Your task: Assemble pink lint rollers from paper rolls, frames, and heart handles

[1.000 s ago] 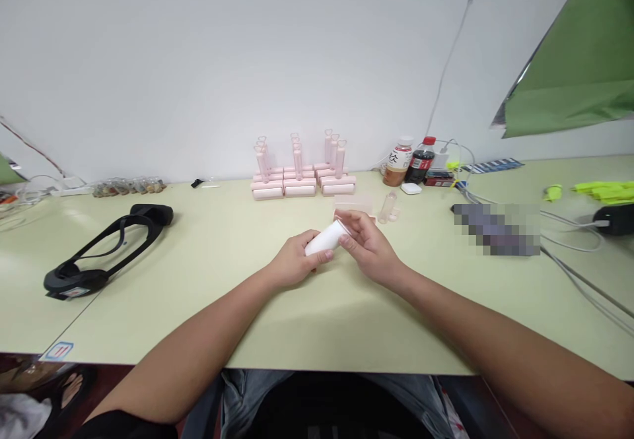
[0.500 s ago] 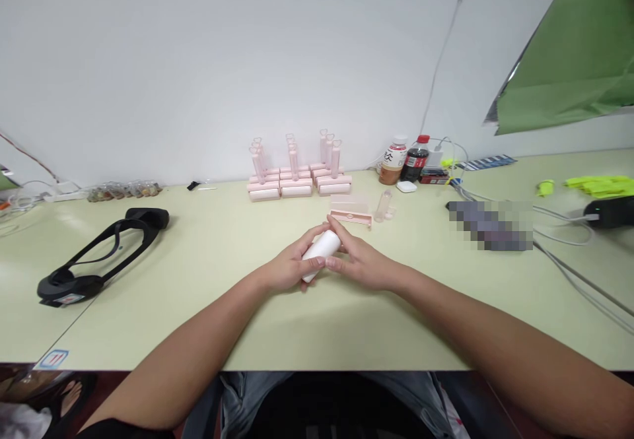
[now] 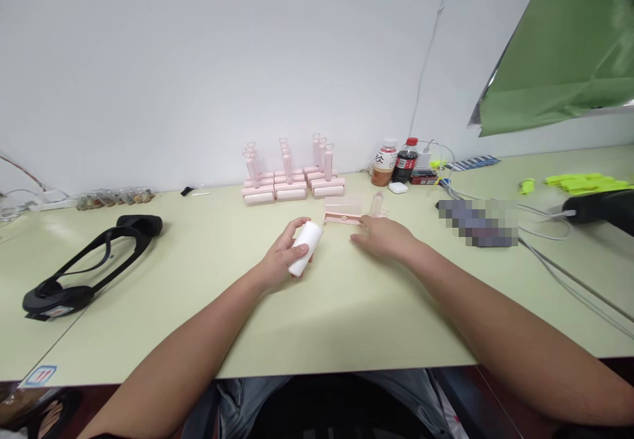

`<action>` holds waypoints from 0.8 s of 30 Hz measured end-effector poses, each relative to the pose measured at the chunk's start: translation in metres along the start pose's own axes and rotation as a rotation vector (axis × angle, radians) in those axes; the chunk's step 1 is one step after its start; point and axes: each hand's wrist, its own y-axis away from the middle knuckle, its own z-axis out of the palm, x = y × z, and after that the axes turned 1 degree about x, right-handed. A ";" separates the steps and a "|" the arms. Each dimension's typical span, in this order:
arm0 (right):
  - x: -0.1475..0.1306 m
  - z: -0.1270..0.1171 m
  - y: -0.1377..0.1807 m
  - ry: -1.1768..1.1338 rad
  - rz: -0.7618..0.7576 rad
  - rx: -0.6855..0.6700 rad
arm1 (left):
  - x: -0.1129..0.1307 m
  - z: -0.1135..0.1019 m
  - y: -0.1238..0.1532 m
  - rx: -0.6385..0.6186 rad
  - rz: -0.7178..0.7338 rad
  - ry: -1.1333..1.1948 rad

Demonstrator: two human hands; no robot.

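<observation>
Seen from above a pale green table (image 3: 163, 294). Left hand (image 3: 280, 264) wrapped around a white roll (image 3: 304, 256), held tilted just above the tabletop, well in front of the stacked pink rollers (image 3: 292, 185) by the wall. Right hand (image 3: 384, 237) resting flat and loose, fingers spread, holding nothing, to the right of the white roll and apart from it. Just beyond those fingertips, a pink holder (image 3: 343, 217) and a clear tube (image 3: 377, 204). Far left of the white roll, a black headset (image 3: 84, 261). Behind and right, two bottles (image 3: 395, 162) against the wall.
</observation>
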 end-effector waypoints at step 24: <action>-0.036 0.019 0.022 -0.726 -0.246 -0.054 | -0.018 0.003 -0.016 0.194 0.030 0.114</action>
